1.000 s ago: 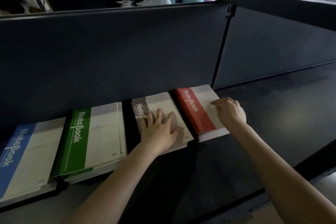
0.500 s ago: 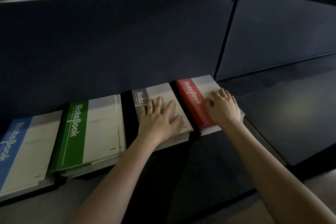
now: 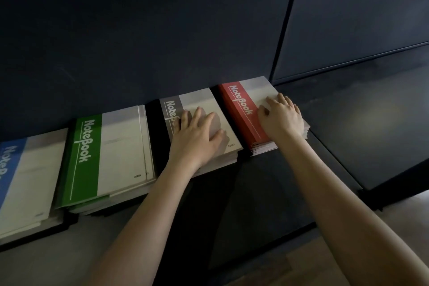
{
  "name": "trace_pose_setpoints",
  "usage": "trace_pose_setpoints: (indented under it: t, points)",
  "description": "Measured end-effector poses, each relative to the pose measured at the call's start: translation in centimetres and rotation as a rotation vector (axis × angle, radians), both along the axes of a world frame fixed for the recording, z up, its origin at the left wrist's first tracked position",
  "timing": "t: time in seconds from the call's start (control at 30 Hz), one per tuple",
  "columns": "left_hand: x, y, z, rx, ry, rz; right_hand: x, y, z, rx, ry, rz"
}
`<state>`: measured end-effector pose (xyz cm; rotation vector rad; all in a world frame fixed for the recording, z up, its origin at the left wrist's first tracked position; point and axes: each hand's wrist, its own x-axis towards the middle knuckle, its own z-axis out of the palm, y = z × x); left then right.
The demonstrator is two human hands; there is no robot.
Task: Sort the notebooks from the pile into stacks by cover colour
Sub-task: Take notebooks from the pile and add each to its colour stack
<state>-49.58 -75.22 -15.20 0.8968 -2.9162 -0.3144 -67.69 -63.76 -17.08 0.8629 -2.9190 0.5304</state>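
The left grip (image 3: pixel 197 137) lies flat and spread, holding nothing, on the grey notebook stack (image 3: pixel 199 102). The right grip (image 3: pixel 282 118) rests with relaxed fingers, clasping nothing, on the red notebook stack (image 3: pixel 234 109) just beside it. Sorting looks done and this seems the squaring-up step, so the next move calls for nudging ragged page edges flush without sliding the pale, colour-banded covers. The green notebook stack (image 3: pixel 120 146) and blue notebook stack (image 3: pixel 25 181) lie leftward on the dark worktop (image 3: pixel 255 204).

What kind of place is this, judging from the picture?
Probably an office cubicle or a similar workstation: dark partition panels stand behind a dark desk, and four stacks of notebooks lie along the panels.
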Motion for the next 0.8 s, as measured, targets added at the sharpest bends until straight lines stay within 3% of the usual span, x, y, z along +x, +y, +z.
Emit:
trace_pose_setpoints:
  t: [0.23,0.4,0.5,0.8]
  points:
    - [0.0,-0.3,-0.1,-0.011,0.033,-0.017,0.2,0.3,0.7,0.042,-0.031,0.051]
    - [0.8,-0.5,1.2,0.209,0.349,-0.021,0.6,0.3,3.2,0.178,-0.069,0.093]
    - [2.1,-1.6,2.0,0.188,0.440,0.043,2.6,-0.5,4.9,0.063,0.012,0.153]
    - [11.6,-6.2,3.1,0.166,0.579,0.222,11.4,-8.8,6.1,-0.102,-0.078,0.430]
